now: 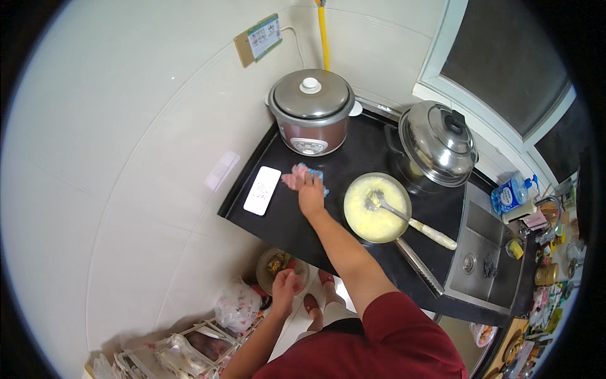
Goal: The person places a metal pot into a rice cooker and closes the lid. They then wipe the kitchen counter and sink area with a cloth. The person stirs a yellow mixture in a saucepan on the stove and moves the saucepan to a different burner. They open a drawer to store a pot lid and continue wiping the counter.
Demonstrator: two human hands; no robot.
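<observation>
My right hand (310, 194) reaches across the black countertop (297, 221) and presses on a crumpled pink and blue cloth (294, 177), its fingers closed over it. Just left of the cloth lies a white-screened phone (262, 191). To the right of my right forearm is a pan (409, 197) of pale yellow, mushy food (366, 218). A spoon (404, 215) with a light handle rests in the food. My left hand (287, 287) hangs below the counter's edge, over a round bin (262, 271) with scraps inside. Its fingers are loosely curled and slightly blurred, with nothing visible in them.
A brown rice cooker (312, 114) stands against the back wall, and a lidded steel pot (439, 145) sits right of it. Farther right are a steel sink (486, 278) and a blue soap bottle (511, 192). A plastic bag (238, 306) and a rack (183, 341) stand low at left.
</observation>
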